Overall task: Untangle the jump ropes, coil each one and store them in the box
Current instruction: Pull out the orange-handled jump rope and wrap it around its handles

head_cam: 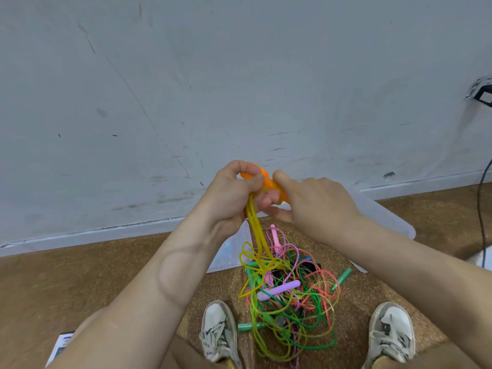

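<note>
Bare indoor room, maybe a rec or storage space: scuffed grey wall (239, 75), white baseboard (106, 233), cork-like brown floor (80, 283), trailing black cable (480, 209).

light: even, soft, no hard shadows | blur: slight motion on hands (266, 198) | edges: wide-angle bend

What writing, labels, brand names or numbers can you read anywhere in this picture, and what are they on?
No text here can be read.
Printed sheet on the floor at lower left, beside the left arm: dark marks, too blurred and cut off to read.
Orange handles, shoes, clear box and wall: no lettering visible.
</note>
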A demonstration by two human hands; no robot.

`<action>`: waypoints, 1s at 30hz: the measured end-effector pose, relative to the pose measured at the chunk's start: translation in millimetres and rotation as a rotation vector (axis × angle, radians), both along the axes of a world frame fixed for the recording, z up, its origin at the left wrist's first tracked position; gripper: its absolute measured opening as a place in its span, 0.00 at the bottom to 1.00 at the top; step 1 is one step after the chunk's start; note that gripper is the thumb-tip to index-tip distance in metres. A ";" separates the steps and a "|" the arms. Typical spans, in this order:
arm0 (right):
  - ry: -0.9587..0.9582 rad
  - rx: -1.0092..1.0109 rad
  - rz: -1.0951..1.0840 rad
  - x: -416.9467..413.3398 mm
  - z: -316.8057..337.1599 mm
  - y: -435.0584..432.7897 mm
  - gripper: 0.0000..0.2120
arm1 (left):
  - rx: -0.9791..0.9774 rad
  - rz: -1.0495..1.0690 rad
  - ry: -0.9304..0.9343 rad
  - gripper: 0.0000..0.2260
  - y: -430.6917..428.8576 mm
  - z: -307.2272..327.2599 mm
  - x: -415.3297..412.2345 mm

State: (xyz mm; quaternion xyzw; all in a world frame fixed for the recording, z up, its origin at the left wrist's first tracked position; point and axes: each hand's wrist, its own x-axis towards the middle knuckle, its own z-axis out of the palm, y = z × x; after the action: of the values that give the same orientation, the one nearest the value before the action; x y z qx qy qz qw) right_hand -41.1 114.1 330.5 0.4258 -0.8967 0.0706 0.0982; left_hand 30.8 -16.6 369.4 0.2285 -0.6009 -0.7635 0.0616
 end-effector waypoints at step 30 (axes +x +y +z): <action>-1.271 -0.338 0.469 7.7 36.3 33.2 0.04 | -0.067 -0.693 -0.072 0.21 -29.0 -54.0 -19.2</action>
State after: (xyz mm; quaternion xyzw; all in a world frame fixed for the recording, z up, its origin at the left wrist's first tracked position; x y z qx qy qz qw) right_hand -33.5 147.3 366.8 0.4630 -0.6414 0.4642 -0.3984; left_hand 11.6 -45.6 315.4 0.0356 -0.6691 -0.7104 -0.2151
